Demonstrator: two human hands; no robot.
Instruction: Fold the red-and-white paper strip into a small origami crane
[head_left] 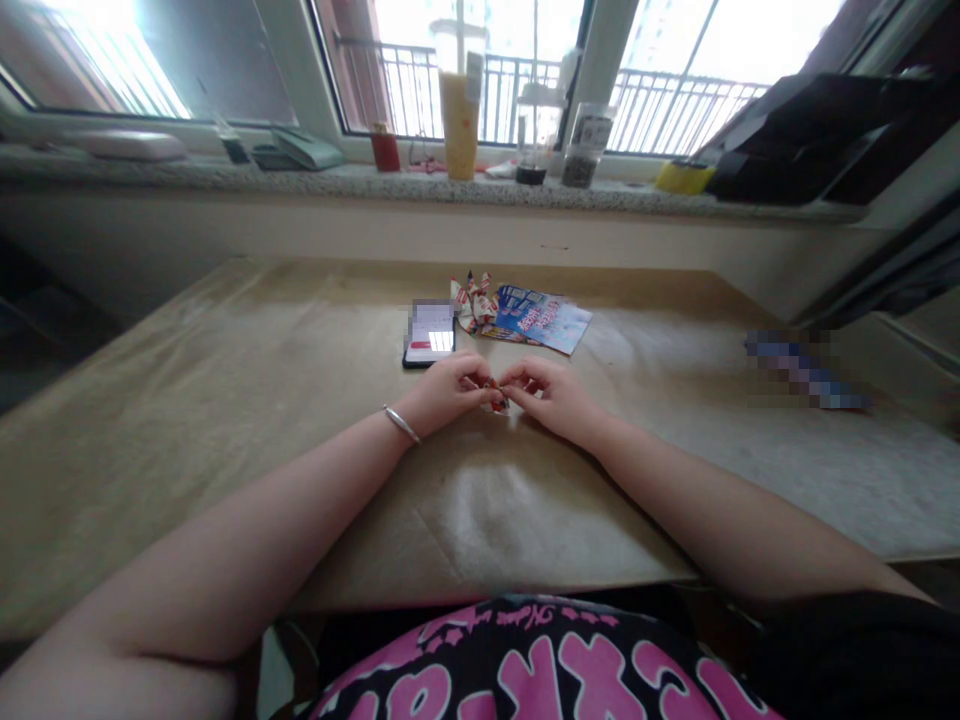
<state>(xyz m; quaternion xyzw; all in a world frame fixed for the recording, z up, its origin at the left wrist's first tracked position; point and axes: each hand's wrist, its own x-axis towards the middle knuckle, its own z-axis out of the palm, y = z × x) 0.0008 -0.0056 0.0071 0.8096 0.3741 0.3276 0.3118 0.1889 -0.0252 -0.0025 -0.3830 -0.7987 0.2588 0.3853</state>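
Note:
Between my two hands is a small piece of folded printed paper (496, 405), red, white and dark; my fingers hide much of it. My left hand (454, 385), with a silver bracelet at the wrist, pinches its left side. The fingertips of my right hand (551, 395) close on its right side. Just beyond my left hand lies a phone (431, 340) with a lit screen. Past my fingers sits a spiky folded-paper piece (475, 303) in cream and red. It touches a fanned stack of blue printed leaflets (544, 318).
A beige cloth covers the table (262, 400). At the right lies a blurred blue item (802, 372). On the stone windowsill (300, 180) stand a tall cup of yellow drink (459, 125), a red jar (385, 150), a clear container (587, 148) and a black bag (810, 135).

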